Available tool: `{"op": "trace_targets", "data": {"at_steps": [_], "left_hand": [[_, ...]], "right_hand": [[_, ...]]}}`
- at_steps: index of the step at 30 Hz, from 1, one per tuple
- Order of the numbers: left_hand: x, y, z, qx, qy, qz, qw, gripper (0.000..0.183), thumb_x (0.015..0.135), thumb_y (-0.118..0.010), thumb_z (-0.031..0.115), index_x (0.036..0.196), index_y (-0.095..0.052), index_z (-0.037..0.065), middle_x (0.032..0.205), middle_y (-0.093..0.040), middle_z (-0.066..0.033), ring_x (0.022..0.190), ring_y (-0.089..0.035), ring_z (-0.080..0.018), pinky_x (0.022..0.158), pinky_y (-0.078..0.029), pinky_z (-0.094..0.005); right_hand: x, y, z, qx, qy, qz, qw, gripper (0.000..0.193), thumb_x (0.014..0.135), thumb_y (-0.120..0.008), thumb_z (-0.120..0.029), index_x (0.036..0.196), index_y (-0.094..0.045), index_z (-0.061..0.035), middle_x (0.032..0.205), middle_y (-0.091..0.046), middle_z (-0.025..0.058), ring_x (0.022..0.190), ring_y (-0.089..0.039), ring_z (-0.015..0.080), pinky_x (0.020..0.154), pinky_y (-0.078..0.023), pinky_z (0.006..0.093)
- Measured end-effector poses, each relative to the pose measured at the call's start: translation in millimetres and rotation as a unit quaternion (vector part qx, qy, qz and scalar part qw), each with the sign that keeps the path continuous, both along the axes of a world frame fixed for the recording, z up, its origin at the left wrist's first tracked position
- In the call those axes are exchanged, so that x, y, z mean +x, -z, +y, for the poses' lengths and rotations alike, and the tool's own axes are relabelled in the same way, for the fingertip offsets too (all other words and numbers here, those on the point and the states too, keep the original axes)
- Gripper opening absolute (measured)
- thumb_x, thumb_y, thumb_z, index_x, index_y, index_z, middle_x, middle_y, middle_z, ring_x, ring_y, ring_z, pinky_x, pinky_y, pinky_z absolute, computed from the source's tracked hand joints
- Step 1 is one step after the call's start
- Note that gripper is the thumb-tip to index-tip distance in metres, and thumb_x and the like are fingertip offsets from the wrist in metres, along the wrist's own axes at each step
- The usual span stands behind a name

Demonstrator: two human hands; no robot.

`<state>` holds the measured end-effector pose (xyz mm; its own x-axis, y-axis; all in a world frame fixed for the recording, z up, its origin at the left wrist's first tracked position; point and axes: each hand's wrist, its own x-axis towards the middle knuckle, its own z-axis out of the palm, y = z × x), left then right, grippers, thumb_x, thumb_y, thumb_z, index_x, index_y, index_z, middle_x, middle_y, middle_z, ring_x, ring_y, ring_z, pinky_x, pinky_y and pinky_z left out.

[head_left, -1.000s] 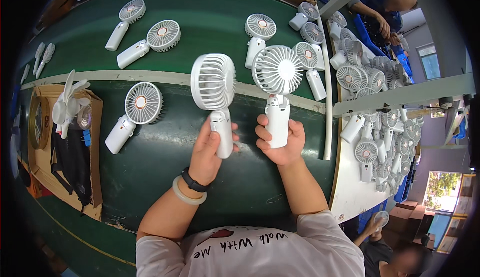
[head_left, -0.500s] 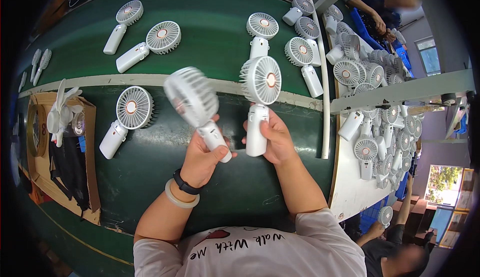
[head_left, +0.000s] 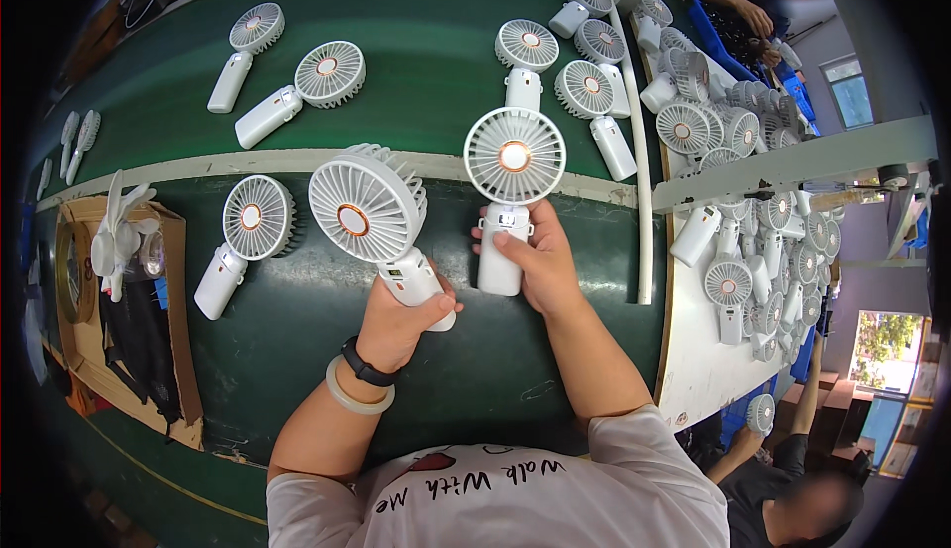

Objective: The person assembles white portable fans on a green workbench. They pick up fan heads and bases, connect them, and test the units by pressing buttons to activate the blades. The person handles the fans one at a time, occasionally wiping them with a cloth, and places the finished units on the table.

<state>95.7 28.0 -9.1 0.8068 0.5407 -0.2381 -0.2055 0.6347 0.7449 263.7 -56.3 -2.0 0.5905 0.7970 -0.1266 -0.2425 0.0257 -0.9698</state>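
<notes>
jutting beyond left grip [head_left: 401, 315] and right grip [head_left: 542, 266] are white fans [head_left: 367, 209].

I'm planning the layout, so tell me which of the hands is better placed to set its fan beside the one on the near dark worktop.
Left, probably: the left hand holds the left-hand fan near the lying fan; the right hand and right-hand fan are farther right.

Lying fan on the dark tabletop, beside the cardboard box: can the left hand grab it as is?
Probably not: the left hand is wrapped around a held fan. Apart from that fan's head, nothing seems to block the way to the lying fan.
</notes>
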Motion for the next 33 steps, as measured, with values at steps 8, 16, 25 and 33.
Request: {"op": "trace_targets", "data": {"at_steps": [8,16,25,33], "left_hand": [[-3,0,-1,0.066,-0.074,-0.052,0.994,0.043,0.069,-0.071,0.006,0.103,-0.044,0.008,0.09,-0.048,-0.0048,0.072,-0.057,-0.0154,0.061,-0.052,-0.0317],[-2,-1,-1,0.075,-0.043,-0.105,0.991,0.049,0.068,-0.072,0.009,0.107,-0.043,0.005,0.096,-0.053,-0.0103,0.065,-0.056,-0.0154,0.058,-0.05,-0.0287],[-7,-2,-3,0.114,0.102,-0.049,0.987,0.063,0.066,-0.071,0.002,0.121,-0.04,0.0,0.108,-0.056,-0.0102,0.072,-0.058,-0.0132,0.065,-0.049,-0.0269],[-3,-10,3,0.268,0.104,0.055,0.956,0.058,0.063,-0.072,0.005,0.114,-0.046,0.0,0.093,-0.062,-0.0064,0.085,-0.06,-0.013,0.077,-0.049,-0.0295]], "right_hand": [[-6,-40,-69,-0.236,-0.092,-0.592,0.765,0.056,0.059,-0.081,-0.017,0.104,-0.049,-0.0051,0.103,-0.048,0.0154,0.097,-0.05,0.0342,0.082,-0.043,0.0394],[-14,-48,-23,-0.144,-0.159,-0.653,0.726,0.058,0.069,-0.072,-0.037,0.117,-0.052,-0.0123,0.124,-0.044,0.0152,0.117,-0.039,0.0364,0.098,-0.03,0.0495],[-13,-36,14,-0.179,-0.257,-0.616,0.722,0.037,0.064,-0.068,-0.028,0.098,-0.062,-0.013,0.1,-0.059,0.0065,0.094,-0.057,0.0259,0.078,-0.046,0.0395],[-35,-28,9,-0.219,-0.163,-0.595,0.756,0.045,0.071,-0.061,-0.032,0.114,-0.057,-0.0204,0.113,-0.059,0.004,0.102,-0.056,0.0225,0.083,-0.04,0.0405]]}}
